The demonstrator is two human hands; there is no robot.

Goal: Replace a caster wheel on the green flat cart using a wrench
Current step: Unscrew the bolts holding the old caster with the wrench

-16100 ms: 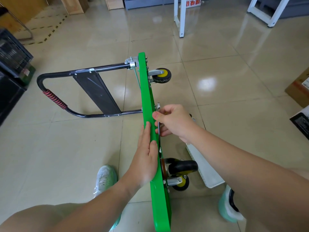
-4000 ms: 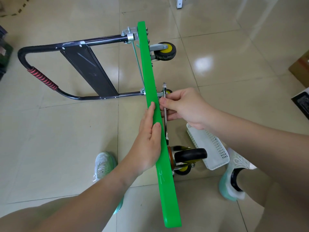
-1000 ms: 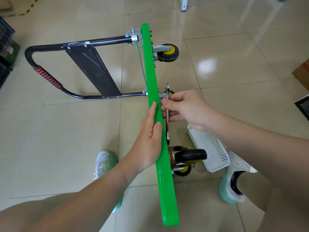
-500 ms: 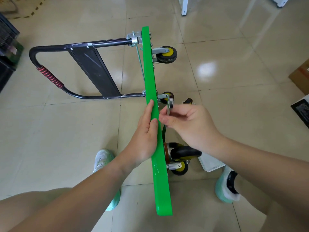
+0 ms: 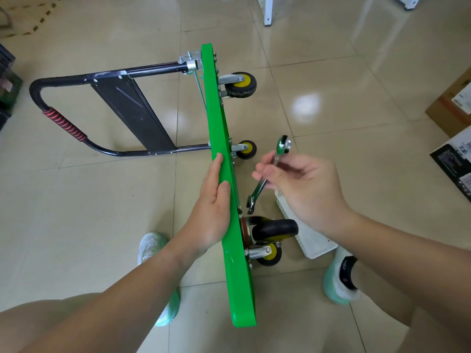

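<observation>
The green flat cart stands on its edge on the tiled floor, its black folded handle lying to the left. Caster wheels stick out on its right side: a far one, a middle one, and near me a large black one above a small yellow-hubbed one. My left hand lies flat along the cart's top edge, fingers straight. My right hand pinches a silver wrench held in the air, clear of the cart.
A white perforated basket lies on the floor under my right arm. Cardboard and black boxes sit at the right edge. White stand legs rise at the top. My two shoes flank the cart's near end.
My right hand has pulled the wrench away from the cart's underside and out to the right, tilting it. My left hand stays flat on the green edge.
</observation>
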